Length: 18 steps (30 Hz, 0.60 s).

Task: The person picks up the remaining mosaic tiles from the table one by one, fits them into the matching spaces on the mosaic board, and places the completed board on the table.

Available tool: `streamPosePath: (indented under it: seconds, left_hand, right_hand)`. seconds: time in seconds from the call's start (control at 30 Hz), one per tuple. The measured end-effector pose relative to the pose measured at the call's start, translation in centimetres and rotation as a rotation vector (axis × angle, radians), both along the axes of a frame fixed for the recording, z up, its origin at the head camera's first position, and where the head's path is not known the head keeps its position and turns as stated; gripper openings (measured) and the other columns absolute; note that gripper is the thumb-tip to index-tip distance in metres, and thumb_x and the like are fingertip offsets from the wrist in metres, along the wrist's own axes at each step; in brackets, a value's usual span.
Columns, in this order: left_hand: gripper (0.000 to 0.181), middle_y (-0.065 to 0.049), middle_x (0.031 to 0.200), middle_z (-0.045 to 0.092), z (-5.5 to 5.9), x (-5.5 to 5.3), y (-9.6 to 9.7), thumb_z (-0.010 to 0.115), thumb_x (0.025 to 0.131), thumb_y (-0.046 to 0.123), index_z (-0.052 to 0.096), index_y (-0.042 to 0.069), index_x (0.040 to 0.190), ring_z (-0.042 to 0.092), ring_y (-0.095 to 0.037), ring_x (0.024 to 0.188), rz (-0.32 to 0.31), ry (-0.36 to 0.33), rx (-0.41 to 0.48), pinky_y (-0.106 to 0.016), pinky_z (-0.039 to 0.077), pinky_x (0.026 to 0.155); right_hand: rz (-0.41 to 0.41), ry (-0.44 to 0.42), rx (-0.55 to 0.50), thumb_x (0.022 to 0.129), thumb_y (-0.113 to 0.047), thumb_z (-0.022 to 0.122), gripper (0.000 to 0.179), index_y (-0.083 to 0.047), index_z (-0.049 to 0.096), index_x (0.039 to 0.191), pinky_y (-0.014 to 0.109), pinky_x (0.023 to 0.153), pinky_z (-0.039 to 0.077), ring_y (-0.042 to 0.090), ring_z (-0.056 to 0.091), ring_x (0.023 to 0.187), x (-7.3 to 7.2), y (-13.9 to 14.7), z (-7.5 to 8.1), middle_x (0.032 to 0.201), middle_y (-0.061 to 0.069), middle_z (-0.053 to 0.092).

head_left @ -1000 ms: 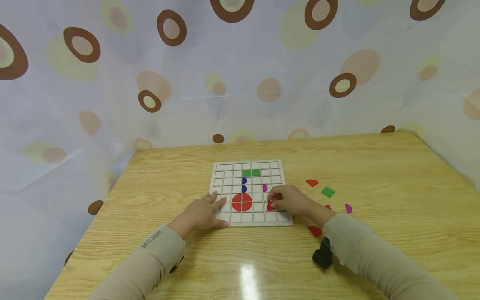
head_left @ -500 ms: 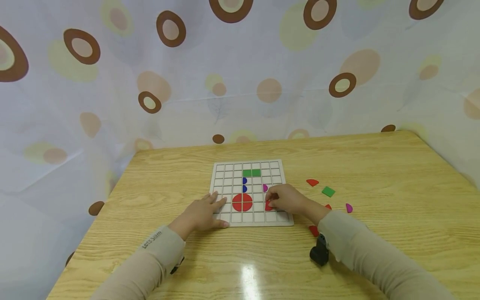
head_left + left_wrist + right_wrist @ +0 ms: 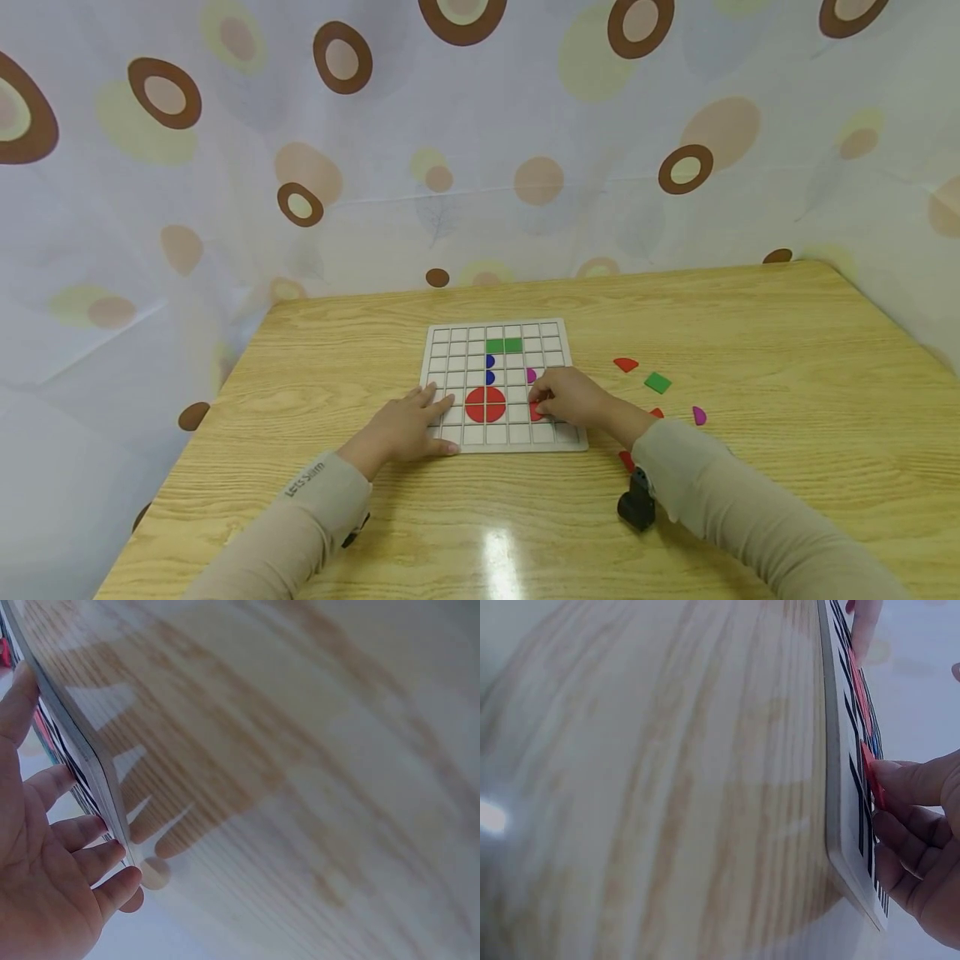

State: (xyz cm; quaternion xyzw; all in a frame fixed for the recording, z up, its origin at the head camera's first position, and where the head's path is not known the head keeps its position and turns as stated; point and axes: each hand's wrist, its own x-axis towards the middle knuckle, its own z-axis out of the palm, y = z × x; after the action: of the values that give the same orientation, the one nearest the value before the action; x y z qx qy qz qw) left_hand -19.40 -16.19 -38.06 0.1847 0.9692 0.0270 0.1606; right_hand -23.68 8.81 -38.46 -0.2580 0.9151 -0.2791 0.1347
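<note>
A white gridded board lies on the table. My left hand rests spread over its left edge and near corner, fingers straight; the left wrist view shows those fingers along the board's edge. With thumb and fingers, my right hand pinches a red quarter-circle tile at a cell on the board's right side. The hand hides part of that tile in the head view. Red quarter-circles make a full disc near the board's middle. Green squares, blue half-circles and a magenta half-circle sit in other cells.
Right of the board lie loose tiles: a red quarter-circle, a green square, a magenta half-circle and more red pieces beside the right forearm. A black wrist device hangs under the right sleeve. A patterned curtain stands behind the table.
My right hand has shifted slightly left with the red quarter-circle tile, and its forearm now covers more of the nearest loose red tile. The left hand stays in place.
</note>
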Motion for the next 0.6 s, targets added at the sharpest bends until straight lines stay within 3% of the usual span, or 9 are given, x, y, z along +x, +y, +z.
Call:
streamPosePath:
  seconds: [0.4, 0.6]
  left_hand:
    - [0.077, -0.013, 0.141, 0.017, 0.22, -0.04, -0.16, 0.049, 0.075, 0.059, 0.028, 0.018, 0.136, 0.016, -0.031, 0.127, -0.005, 0.01, -0.007, -0.046, 0.021, 0.098]
    - [0.076, -0.014, 0.141, 0.017, 0.0, -0.02, -0.14, 0.047, 0.076, 0.059, 0.028, 0.017, 0.136, 0.016, -0.033, 0.126, -0.017, 0.008, -0.004, -0.046, 0.022, 0.098]
  right_hand:
    - [0.02, 0.059, 0.014, 0.078, -0.004, 0.062, 0.004, -0.006, 0.063, 0.081, 0.024, 0.06, 0.04, 0.013, 0.044, 0.066, -0.13, -0.2, -0.26, 0.073, -0.001, 0.051]
    - [0.007, 0.027, 0.018, 0.078, -0.005, 0.062, 0.007, -0.005, 0.062, 0.084, 0.024, 0.061, 0.041, 0.013, 0.045, 0.067, 0.1, -0.12, -0.18, 0.073, -0.002, 0.05]
